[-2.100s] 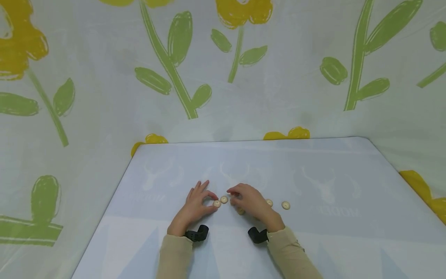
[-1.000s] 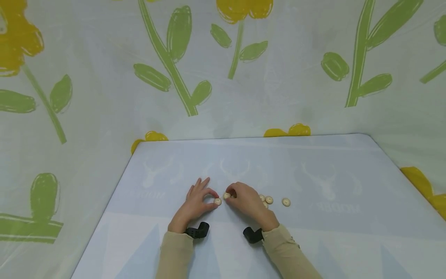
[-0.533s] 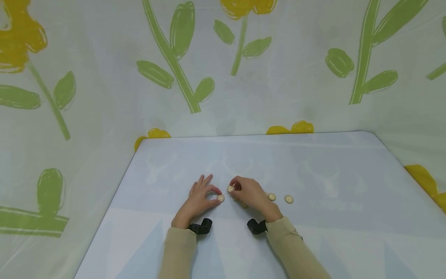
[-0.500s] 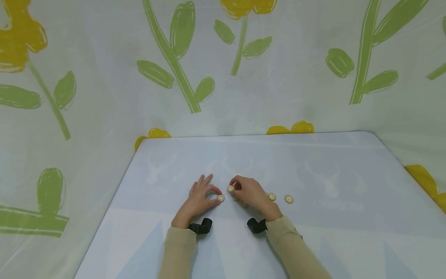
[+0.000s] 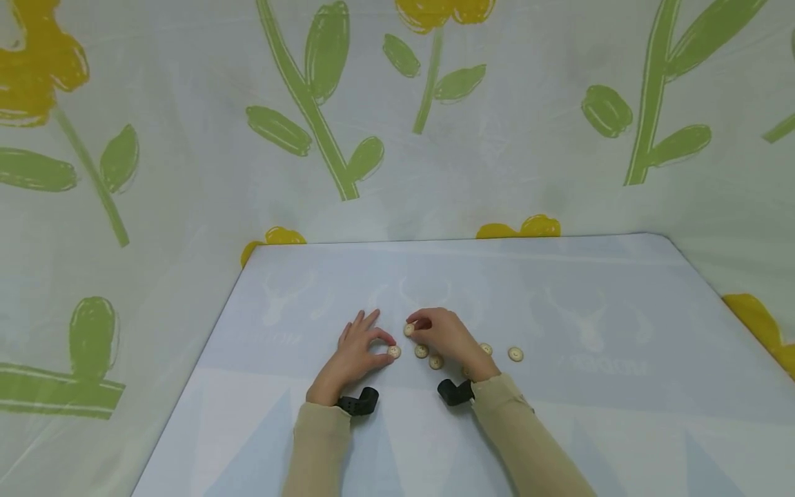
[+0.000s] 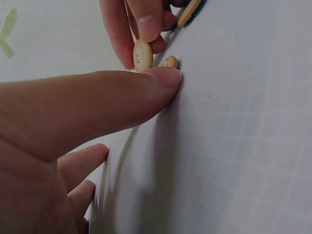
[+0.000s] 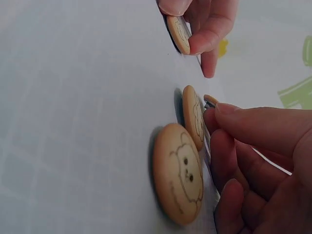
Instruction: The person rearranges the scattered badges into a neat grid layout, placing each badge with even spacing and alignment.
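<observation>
Cream and close-set

The left grip [image 5: 352, 355] pinches one disc [image 5: 394, 352]; beside it, the right grip [image 5: 444, 334] pinches a second disc [image 5: 409, 329]. Loose discs [image 5: 436, 362] lie just nearside of it and might scatter if it dips.

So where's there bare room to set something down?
Bare: the pale blue patterned table beyond the left hand and right hand, to its far edge, and right of the rightmost round beige disc. Crowded: between those hands and around the right one, where the other discs are.
</observation>
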The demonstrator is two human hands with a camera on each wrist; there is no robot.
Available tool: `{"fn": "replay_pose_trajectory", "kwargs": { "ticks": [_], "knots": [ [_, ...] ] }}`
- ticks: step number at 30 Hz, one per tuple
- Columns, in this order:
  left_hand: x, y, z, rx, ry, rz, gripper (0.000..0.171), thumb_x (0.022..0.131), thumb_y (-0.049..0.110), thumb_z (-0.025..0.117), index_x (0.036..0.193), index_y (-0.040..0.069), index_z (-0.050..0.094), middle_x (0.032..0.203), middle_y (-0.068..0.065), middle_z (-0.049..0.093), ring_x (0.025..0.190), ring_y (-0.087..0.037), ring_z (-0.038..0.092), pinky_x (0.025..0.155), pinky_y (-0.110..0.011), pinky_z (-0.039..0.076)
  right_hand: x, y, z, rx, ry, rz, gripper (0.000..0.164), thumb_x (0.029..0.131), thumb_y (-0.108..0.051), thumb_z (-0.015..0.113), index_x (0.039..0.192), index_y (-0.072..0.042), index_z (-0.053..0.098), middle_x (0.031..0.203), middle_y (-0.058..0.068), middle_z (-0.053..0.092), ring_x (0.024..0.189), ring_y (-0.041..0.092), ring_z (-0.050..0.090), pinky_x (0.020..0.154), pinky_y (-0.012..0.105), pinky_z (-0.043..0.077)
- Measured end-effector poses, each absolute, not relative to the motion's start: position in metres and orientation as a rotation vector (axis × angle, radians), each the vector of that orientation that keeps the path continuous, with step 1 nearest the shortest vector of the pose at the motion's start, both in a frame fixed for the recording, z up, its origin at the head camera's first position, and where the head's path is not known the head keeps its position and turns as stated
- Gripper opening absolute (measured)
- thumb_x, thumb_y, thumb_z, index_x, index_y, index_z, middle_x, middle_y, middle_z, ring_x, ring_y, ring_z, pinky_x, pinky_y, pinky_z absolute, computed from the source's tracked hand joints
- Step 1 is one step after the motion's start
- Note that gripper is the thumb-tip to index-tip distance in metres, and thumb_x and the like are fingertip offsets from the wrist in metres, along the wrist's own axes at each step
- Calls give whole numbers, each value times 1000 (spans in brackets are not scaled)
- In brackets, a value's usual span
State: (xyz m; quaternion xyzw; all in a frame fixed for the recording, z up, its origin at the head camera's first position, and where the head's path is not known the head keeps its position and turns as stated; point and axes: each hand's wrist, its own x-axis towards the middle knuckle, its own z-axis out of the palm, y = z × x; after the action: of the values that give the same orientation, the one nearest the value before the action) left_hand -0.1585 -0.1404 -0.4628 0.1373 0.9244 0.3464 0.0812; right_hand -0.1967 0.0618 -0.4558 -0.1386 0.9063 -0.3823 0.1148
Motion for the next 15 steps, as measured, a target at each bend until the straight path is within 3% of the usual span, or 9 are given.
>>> {"fn": "replay_pose_trajectory", "kwargs": {
  "ticks": [15],
  "knots": [
    [-157, -139, -462, 394, 2753, 1044, 13, 79, 27, 71, 90, 24, 65, 151, -10, 24, 142, -33, 3, 110, -54, 0, -200, 50, -454, -406, 2703, -1115, 18, 83, -15, 66, 101, -16, 67, 86, -4, 64, 79, 11, 56, 74, 32, 46]
  ]
}}
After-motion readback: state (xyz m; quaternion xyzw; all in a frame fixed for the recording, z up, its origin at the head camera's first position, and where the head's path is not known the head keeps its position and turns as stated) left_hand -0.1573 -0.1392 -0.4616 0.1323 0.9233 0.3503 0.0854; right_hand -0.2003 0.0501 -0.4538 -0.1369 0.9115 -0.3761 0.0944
